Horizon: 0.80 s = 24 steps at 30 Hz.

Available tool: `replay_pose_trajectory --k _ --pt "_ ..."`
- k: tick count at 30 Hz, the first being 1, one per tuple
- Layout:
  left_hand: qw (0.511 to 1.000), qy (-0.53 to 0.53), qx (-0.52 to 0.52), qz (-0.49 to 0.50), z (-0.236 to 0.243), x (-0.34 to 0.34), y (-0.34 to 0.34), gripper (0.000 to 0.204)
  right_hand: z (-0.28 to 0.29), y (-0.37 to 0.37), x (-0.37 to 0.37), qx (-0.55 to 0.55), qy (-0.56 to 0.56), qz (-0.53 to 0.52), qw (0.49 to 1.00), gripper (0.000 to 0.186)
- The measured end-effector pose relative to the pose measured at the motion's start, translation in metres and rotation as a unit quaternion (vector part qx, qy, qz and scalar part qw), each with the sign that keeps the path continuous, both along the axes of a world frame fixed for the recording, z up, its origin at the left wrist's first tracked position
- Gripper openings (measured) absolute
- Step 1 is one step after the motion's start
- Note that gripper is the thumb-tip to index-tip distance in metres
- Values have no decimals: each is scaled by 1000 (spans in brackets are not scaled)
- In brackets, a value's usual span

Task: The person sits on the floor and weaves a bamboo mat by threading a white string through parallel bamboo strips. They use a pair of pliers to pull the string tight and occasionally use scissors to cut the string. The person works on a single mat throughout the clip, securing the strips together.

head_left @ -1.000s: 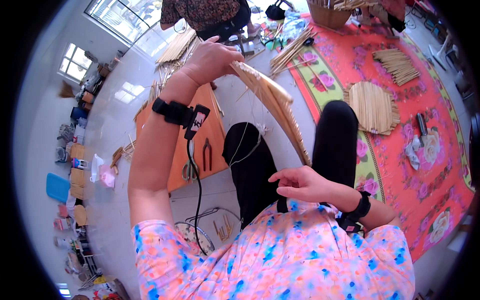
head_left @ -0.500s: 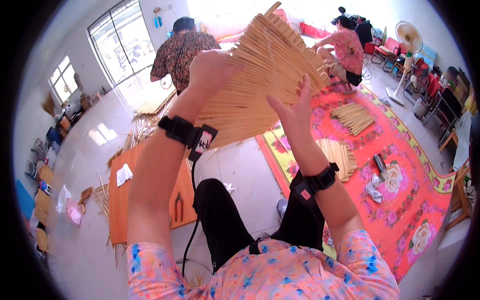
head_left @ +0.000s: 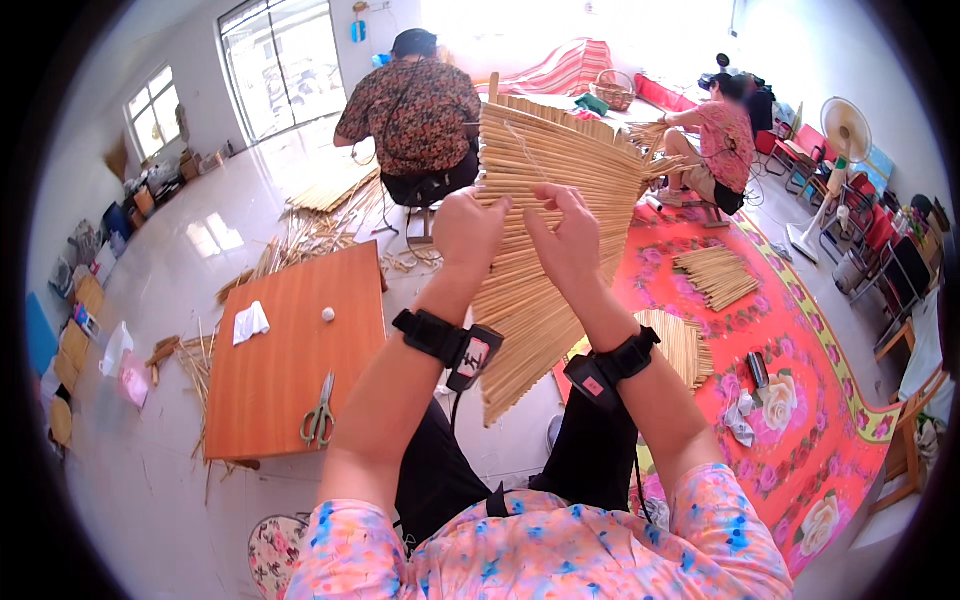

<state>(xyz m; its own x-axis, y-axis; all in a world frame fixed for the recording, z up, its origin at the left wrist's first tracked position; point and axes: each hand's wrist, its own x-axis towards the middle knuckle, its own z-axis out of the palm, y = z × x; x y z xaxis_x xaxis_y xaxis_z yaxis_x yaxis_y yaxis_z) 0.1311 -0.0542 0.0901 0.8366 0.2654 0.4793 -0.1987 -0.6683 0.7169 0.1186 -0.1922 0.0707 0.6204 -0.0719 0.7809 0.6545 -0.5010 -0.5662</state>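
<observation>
A: Where is the stalk panel (head_left: 560, 150)?

B: It is raised upright above the dark-trousered legs (head_left: 590, 445), one face toward the operator. The panel is fan-shaped: broad at the left, narrower toward the right. A pale thread (head_left: 521, 143) crosses the upper part of that face.

A: Report the grip of the left hand (head_left: 468, 232).

B: The left hand is at the left edge, fingers curled, pinching the panel there.

A: Report the right hand (head_left: 568, 238).

B: It is in front of the near face, just beside the left hand, fingers bent, thumb apart from them. Whether its fingertips pinch anything cannot be told.

A: List the surrounding items.

B: Left: a wooden table (head_left: 280, 380) bearing scissors (head_left: 320, 418), a white cloth (head_left: 251, 322) and a small white object (head_left: 328, 314). Right: a red floral mat (head_left: 760, 475) bearing a heap of stalks (head_left: 716, 276), a round stalk piece (head_left: 684, 345), partly hidden by the right wrist, and a dark cylinder (head_left: 757, 370). Beyond: a seated co-worker (head_left: 412, 115), back turned.
</observation>
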Motion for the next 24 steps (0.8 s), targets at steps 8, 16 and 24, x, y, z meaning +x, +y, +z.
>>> replay_pose_trajectory --k 8,16,24 --pt "994 32 -78 67 -65 -31 -6 33 -15 51 4 -5 111 78 991 45" --pt "999 -14 -24 30 -134 -79 -22 22 -53 50 -26 -34 227 3 973 43" --pt "995 -63 -46 -69 -158 -118 -44 49 -55 26 -60 -120 195 -102 968 43"
